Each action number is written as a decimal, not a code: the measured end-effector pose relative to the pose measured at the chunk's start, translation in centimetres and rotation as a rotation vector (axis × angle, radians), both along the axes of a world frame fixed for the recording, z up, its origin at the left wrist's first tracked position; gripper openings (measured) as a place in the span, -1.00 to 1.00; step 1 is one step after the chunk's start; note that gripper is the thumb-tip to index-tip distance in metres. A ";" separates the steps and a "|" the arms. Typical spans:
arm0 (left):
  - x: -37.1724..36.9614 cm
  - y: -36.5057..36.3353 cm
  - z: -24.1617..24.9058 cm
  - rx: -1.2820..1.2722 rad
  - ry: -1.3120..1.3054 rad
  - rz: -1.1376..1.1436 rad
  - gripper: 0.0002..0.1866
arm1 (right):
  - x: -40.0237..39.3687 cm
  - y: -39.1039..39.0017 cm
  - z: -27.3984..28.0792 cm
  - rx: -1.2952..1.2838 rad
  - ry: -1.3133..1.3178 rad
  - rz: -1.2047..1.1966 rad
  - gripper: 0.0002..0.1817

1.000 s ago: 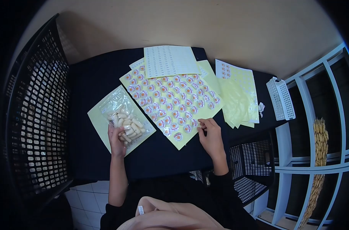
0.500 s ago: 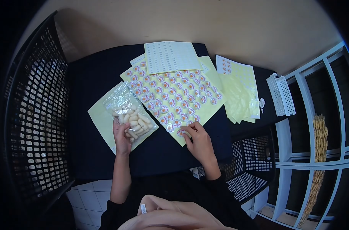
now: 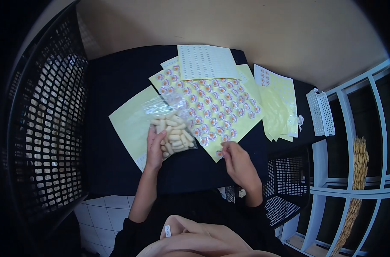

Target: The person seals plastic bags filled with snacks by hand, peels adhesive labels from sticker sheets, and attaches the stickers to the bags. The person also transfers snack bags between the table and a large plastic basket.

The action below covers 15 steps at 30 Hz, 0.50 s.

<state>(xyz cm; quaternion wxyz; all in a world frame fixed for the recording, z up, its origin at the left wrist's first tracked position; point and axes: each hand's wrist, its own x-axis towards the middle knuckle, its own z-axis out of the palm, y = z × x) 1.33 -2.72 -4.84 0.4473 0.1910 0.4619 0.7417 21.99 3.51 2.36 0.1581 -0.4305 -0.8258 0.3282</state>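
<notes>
My left hand [image 3: 155, 147] is wrapped around the lower left side of a clear plastic bag [image 3: 163, 105] filled with pale, finger-shaped snacks [image 3: 174, 135]. The bag is tilted over a plain yellow sheet [image 3: 130, 124]. Beside it lies a yellow sticker sheet [image 3: 242, 130] with rows of round orange-and-purple stickers. At its near corner, the thumb and forefinger of my right hand [image 3: 242, 165] pinch the edge of a round sticker [image 3: 219, 153]. Whether this sticker has come off the backing is hard to see.
A white printed sheet [image 3: 207, 62] covers the sticker sheet's far edge. More yellow sheets [image 3: 276, 109] and a white basket [image 3: 321, 113] are at the right. Black crates stand at the left [image 3: 49, 128] and lower right [image 3: 287, 171]. A crumpled paper scrap [image 3: 300, 121] lies near the basket.
The view has shifted, so the table sits further right. The bag in my left hand has turned more upright and come closer to the sticker sheet. My right hand stays at the sheet's near corner.
</notes>
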 end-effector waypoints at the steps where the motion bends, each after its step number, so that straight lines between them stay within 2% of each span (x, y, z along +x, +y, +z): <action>1: 0.0 -0.1 0.0 0.000 0.002 0.007 -0.48 | -0.3 0.1 0.4 -0.005 0.105 0.008 -0.92; 3: 0.3 -0.1 0.5 0.017 0.023 -0.134 -0.51 | -2.2 0.1 1.7 0.010 0.135 0.056 -0.90; 5: 0.7 -0.1 0.8 0.027 0.064 -0.131 -0.54 | -4.5 0.3 2.0 0.295 0.206 0.218 -0.88; 8: 0.6 -0.1 0.8 0.057 0.093 -0.215 -0.57 | -7.2 0.9 1.3 0.349 0.178 0.284 -0.89; 10: 0.7 0.0 0.9 0.069 0.121 -0.203 -0.57 | -8.0 1.2 0.5 0.434 0.150 0.322 -0.88; 15: 0.6 0.0 0.8 0.092 0.159 -0.203 -0.57 | -8.6 0.9 0.4 0.459 0.111 0.324 -0.88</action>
